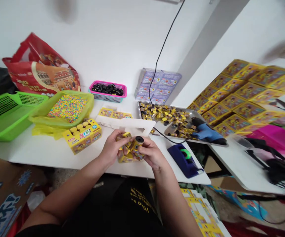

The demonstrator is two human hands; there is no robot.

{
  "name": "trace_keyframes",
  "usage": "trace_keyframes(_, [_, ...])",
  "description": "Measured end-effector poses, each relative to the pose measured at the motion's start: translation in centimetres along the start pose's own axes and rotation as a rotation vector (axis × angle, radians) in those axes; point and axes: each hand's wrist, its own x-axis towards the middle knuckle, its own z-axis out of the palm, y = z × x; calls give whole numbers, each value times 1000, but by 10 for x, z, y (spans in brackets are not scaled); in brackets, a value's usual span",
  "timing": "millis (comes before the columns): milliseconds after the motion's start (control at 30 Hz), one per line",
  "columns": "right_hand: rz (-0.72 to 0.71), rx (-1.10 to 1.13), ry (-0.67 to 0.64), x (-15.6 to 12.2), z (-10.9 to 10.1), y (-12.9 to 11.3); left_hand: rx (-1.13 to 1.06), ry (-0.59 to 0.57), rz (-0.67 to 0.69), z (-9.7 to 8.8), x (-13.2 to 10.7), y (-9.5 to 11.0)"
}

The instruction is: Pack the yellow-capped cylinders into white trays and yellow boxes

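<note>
My right hand (152, 152) is closed round a small yellow printed tube (139, 141) whose dark end with a hole faces up. My left hand (111, 147), just beside it, grips another small yellow tube (126, 135). Both hands are over a yellow printed carton (125, 159) near the table's front edge. A white carton flap (138, 126) stands up behind the fingers, which hide most of the carton's inside. Left of my hands sits an open yellow box (86, 138) holding several yellow-topped tubes.
A metal tray (181, 113) with many tubes and a blue glove (206, 131) lies back right. A blue tape dispenser (185, 161) stands right. Behind are a pink basket (107, 90) of black pieces and a yellow bag (42, 110) of coloured beads. Stacked yellow boxes (241, 95) rise at right.
</note>
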Motion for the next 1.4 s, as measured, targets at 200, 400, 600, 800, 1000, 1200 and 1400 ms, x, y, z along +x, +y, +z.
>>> trace_keyframes(200, [-51,-199,112,-2,-12,3,129,75,157,-5,4,-1])
trace_keyframes(400, [36,-1279,396,-5,-36,-8,291,82,197,-22,-9,-8])
trace_keyframes(600, [322,-1978,156,-1,-14,-19,309,143,173,-37,-22,-15])
trace_keyframes(800, [140,-1913,25,10,-1,-27,278,238,174,-44,-25,-44])
trace_keyframes(1000, [309,-1896,-74,61,26,-10,244,222,172,-47,-15,-67])
trace_keyframes(1200, [413,-1857,-62,66,25,-12,191,209,195,-57,-6,-87])
trace_keyframes(1400, [234,-1875,-12,54,22,-4,202,214,179,-63,-4,-88])
